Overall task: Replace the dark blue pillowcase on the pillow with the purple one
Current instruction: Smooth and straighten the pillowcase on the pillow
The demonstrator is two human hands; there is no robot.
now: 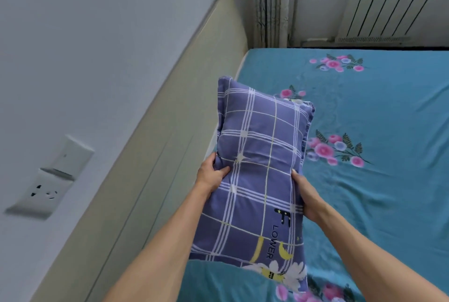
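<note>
The soft pillow in the purple checked cloth pillowcase (260,168) is held up in the air, above the near left part of the bed (388,180), close to the pale wooden headboard (170,143). Its long side runs away from the person, from the near end with the word "LOWER" and the white flower print to the far end with the flat frill. No part of it can be seen touching the blue-green flowered bed sheet (364,216).

The pillow is gripped at its middle from both sides. The left hand (210,175) is on the left edge, with the thumb pressed into the top of the cloth and the fingers (213,158) curled round behind. The right hand (306,194) is on the right edge, with its fingers tucked under the pillow, so they cannot be seen. The cloth is squeezed in a little between the two hands.

Both hands are equally near the pillow, one on each side of its long line. The dark blue pillowcase is not in view. The purple cover looks fully on, so the job seems close to done. The next move is probably to lay the pillow down on the bed, near the headboard edge. For that, the far end would be lowered first, by both hands together.

A white wall socket (46,192) is seen on the left wall, and a white radiator (388,3) is past the far edge of the bed.
</note>
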